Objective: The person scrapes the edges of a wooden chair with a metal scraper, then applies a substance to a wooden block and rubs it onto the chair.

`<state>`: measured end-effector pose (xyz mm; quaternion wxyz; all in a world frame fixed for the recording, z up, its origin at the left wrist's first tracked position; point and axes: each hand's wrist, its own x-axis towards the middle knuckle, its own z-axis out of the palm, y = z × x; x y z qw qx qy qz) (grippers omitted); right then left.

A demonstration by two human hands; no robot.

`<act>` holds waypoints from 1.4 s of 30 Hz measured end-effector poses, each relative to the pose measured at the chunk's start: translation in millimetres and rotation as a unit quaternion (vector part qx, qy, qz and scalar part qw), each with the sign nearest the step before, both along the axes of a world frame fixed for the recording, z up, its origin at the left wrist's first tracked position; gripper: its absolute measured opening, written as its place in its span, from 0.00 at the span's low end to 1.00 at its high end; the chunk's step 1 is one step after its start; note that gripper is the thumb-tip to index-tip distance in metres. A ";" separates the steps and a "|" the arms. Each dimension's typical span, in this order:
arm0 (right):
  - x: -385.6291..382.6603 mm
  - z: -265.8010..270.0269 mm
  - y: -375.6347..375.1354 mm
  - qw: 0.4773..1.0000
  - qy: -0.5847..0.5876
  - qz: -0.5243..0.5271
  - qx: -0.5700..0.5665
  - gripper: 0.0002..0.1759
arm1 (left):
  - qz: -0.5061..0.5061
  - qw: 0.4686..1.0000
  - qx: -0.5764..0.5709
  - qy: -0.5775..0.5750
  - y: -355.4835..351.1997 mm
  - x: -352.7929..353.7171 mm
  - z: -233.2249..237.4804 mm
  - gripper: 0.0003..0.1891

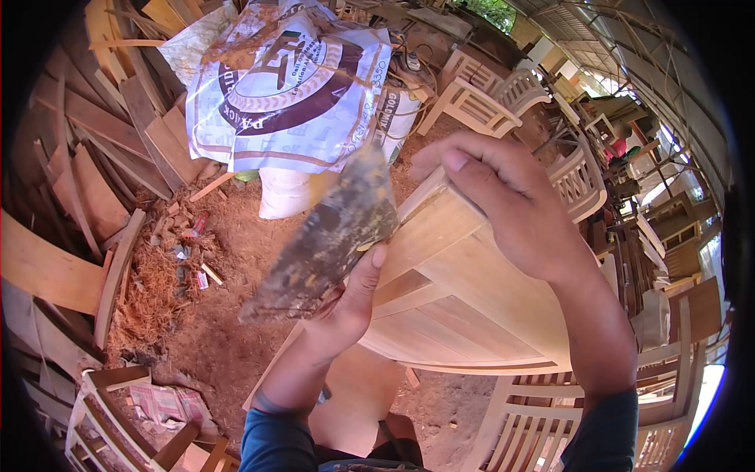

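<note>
My left hand [350, 307] grips a flat dark board [334, 236], smeared with patchy stains and slightly blurred, with the thumb on its near edge. Right beside it is a pale slatted wooden panel [472, 326] with a frame around diagonal boards. My right hand [507, 193] is closed over the panel's upper corner, thumb pressed near the edge and fingers curling over the far side. Whether a small item sits under those fingers is hidden. The board's tip lies close to the frame's upper left edge.
A printed white sack [287, 86] lies over a pile ahead. Curved wood offcuts [55, 259] fill the left, near wood shavings [145, 307]. Unfinished wooden chairs [480, 98] stand ahead right, with a slatted piece [527, 425] below. A person [620, 145] is far back.
</note>
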<state>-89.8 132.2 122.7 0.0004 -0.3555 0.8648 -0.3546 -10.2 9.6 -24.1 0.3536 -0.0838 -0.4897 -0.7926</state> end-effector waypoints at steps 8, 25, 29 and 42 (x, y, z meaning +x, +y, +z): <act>3.0 2.4 -2.1 1.000 -0.011 0.009 -0.008 0.17 | 0.038 0.984 0.176 -0.011 17.7 -7.7 -17.0 0.27; 1.0 2.3 -0.6 0.999 -0.035 -0.006 0.008 0.16 | 0.157 0.976 -0.145 0.050 1.7 -12.5 -15.6 0.15; -1.4 -1.9 1.0 1.000 -0.016 0.009 -0.012 0.16 | 0.222 0.939 -0.256 0.064 -0.2 -8.4 -8.5 0.17; 1.9 8.1 -0.9 0.998 -0.054 0.003 0.037 0.15 | 0.045 0.975 0.217 0.014 33.0 -14.2 -21.7 0.23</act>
